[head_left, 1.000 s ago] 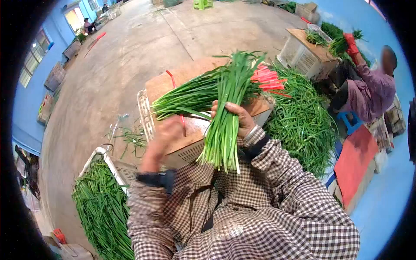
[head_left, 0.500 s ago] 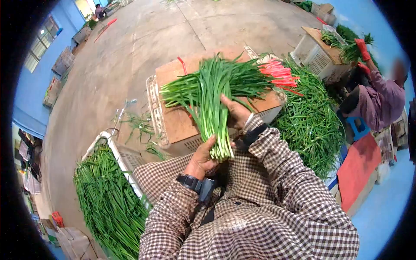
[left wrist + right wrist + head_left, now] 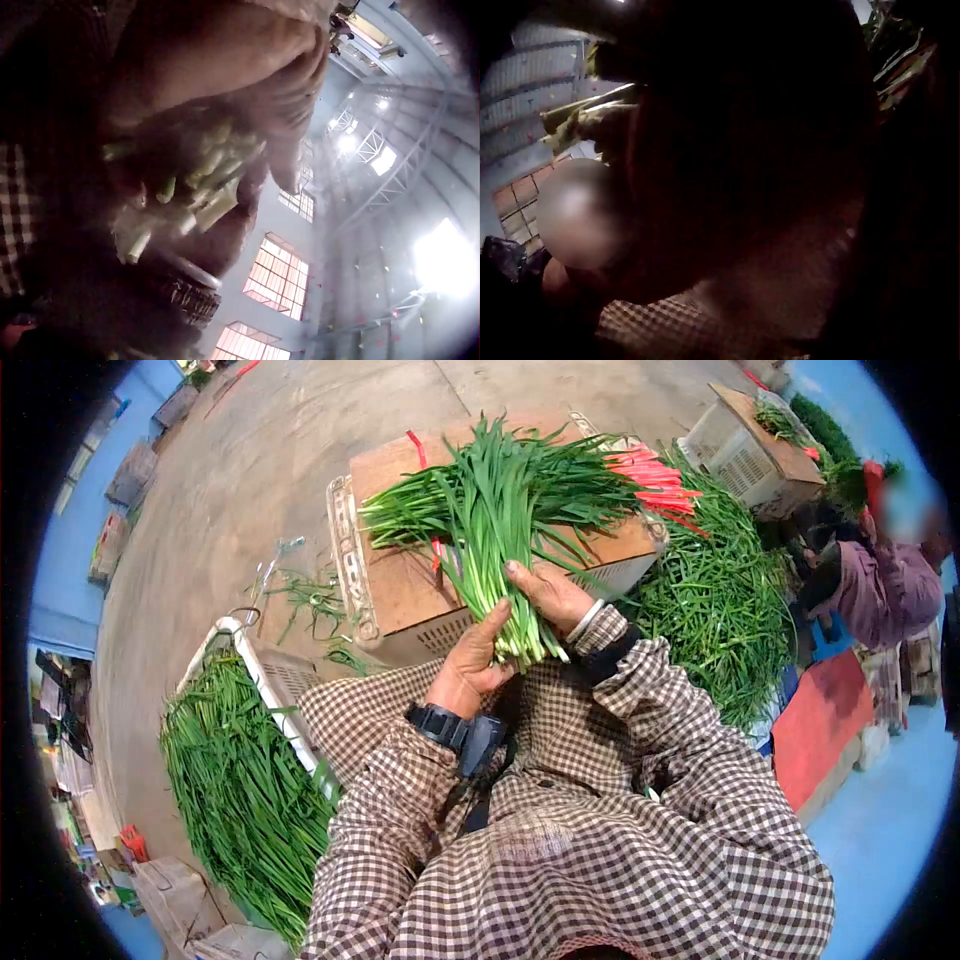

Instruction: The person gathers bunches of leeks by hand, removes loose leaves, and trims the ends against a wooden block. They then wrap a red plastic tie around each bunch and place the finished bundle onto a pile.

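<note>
Both hands hold a bunch of garlic chives (image 3: 495,525) by its pale stem ends, over the lap, its leaves pointing away. The left hand (image 3: 472,664) wraps the lower left side, thumb on the stems. From the right, the right hand (image 3: 552,596) grips the stems with its thumb on top. The left wrist view shows the cut stem ends (image 3: 214,176) between the hands; the right wrist view is mostly dark. Behind, more chives (image 3: 400,510) lie crosswise on a wooden board (image 3: 405,592), partly hidden by the held leaves. A red strip (image 3: 437,552) shows beneath them.
Red ties (image 3: 655,478) lie at the board's right end. A large heap of chives (image 3: 715,610) is at the right, and a white crate (image 3: 262,672) with chives (image 3: 245,790) at the left. Another person (image 3: 880,590) sits at the far right beside a boarded crate (image 3: 750,450).
The left hand has come in from the left and taken hold of the stem ends. The bunch has shifted from upright in the right hand to between both hands. The view has tilted down.
</note>
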The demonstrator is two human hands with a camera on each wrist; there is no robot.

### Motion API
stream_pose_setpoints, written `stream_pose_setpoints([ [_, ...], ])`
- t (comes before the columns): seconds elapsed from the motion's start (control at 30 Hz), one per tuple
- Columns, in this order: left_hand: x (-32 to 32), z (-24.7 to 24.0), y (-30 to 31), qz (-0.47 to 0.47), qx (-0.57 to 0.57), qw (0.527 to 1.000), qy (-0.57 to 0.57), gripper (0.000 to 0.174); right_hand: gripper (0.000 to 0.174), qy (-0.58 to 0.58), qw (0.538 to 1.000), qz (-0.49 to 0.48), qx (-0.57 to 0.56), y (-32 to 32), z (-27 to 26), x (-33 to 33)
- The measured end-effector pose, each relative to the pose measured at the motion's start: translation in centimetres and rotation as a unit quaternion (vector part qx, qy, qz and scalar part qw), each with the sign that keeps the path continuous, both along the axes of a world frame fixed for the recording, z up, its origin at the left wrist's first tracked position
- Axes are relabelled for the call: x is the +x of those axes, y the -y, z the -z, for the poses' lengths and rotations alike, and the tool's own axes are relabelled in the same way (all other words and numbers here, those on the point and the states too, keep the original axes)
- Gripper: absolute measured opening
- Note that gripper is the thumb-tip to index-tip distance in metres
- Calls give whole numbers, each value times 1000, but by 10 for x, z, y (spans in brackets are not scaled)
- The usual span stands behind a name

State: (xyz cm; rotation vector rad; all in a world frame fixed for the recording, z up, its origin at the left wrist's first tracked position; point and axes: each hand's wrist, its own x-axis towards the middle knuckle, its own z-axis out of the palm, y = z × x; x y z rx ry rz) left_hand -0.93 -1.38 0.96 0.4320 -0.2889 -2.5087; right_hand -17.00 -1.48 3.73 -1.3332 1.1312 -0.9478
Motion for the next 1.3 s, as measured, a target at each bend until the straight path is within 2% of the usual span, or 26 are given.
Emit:
stream_pose_setpoints([
  [0.03,1,-5,0,-4,3,1000,0,36,47,10,999,-7,-43,1,1,4],
  [0.07,1,-8,-1,9,-34,998,43,35,50,-77,991,-20,-106,5,1,3],
  [0.1,-1,-9,-1,24,-71,993,86,35,52,-103,994,-38,-10,7,1,5],
  [0.2,-3,10,5,20,-49,995,79,24,50,-91,994,-60,-14,8,-1,1],
  [0.27,-1,8,6,21,-31,991,125,23,48,17,966,-61,249,13,-3,-10],
  [0.3,0,0,6,18,-33,991,126,23,46,203,957,-64,197,9,-1,-7],
  [0.37,0,-15,1,37,-75,991,104,24,48,323,926,0,194,7,1,-7],
  [0.4,0,-18,2,64,-88,990,95,27,51,344,922,74,161,3,-18,5],
  [0.5,-3,-30,-1,81,-163,980,74,29,54,444,891,-29,96,10,-26,-4],
  [0.53,-3,-31,2,95,-158,980,76,32,54,444,891,-29,95,10,-31,-2],
  [0.57,-3,-34,4,95,-159,980,76,32,52,398,916,-13,50,11,-37,-1],
  [0.63,0,-52,9,91,-307,946,45,33,50,351,936,0,4,10,-59,6],
  [0.7,4,-63,16,108,-332,936,51,37,37,292,953,20,-75,9,-78,11],
  [0.77,7,-81,16,52,-377,918,110,37,35,273,957,37,-89,9,-91,14],
  [0.8,11,-70,38,102,-469,867,136,61,33,278,955,26,-100,8,-100,17],
  [0.83,17,-78,48,100,-472,865,136,61,31,282,953,16,-109,9,-104,18],
  [0.87,23,-86,56,52,-530,829,168,73,29,215,956,41,-193,15,-105,17],
  [0.9,28,-97,61,5,-582,788,200,86,29,214,956,40,-194,23,-105,16],
  [0.97,36,-123,68,-37,-573,778,255,104,29,132,937,46,-319,37,-103,17],
  [1.0,35,-108,82,-113,-625,734,241,98,36,121,950,44,-285,38,-99,15],
  [1.1,24,-111,73,-97,-612,743,252,90,45,30,942,8,-334,51,-65,10],
  [1.13,20,-108,73,-105,-591,739,305,80,53,-2,932,-1,-363,58,-56,14],
  [1.17,19,-103,70,-144,-614,720,290,72,54,15,936,1,-350,60,-46,15],
  [1.23,11,-94,75,-142,-619,705,314,67,54,-84,921,63,-376,73,-22,14],
  [1.27,7,-89,77,-139,-616,708,315,67,54,-84,923,64,-370,82,-7,14],
  [1.3,4,-90,75,-141,-599,732,293,67,52,24,956,63,-286,88,-2,18],
])
